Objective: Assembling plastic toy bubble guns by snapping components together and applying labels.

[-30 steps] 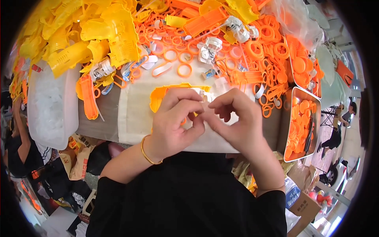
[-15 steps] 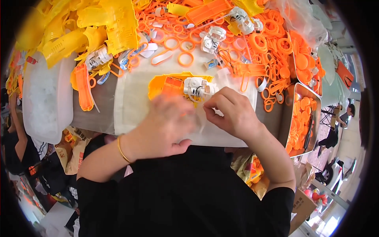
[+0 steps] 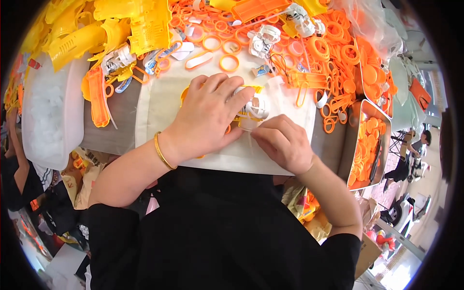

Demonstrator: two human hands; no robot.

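My left hand (image 3: 210, 113) lies over a yellow plastic shell (image 3: 184, 94) on the white work surface, its fingers across the far side and its thumb bent in on the near side. Most of the shell is hidden beneath that hand. From between the fingers and thumb shows a white mechanism (image 3: 258, 105) seated in the shell. Just right of it, my right hand (image 3: 285, 142) is closed in a pinch at a small clear plastic piece (image 3: 248, 123), which lies against the mechanism's near side. The exact outline of this piece is hard to make out.
Orange rings (image 3: 229, 63) and other orange parts are heaped along the far side. Yellow shells (image 3: 150, 31) pile up at the far left, above a translucent white tub (image 3: 53, 116). At the right stands a metal tray (image 3: 356, 145) of orange discs. A paper bag (image 3: 84, 181) is below left.
My left hand has moved up and right, settling over the yellow shell and covering most of it. My right hand has lowered slightly, still pinched, and the clear piece now shows by its fingertips.
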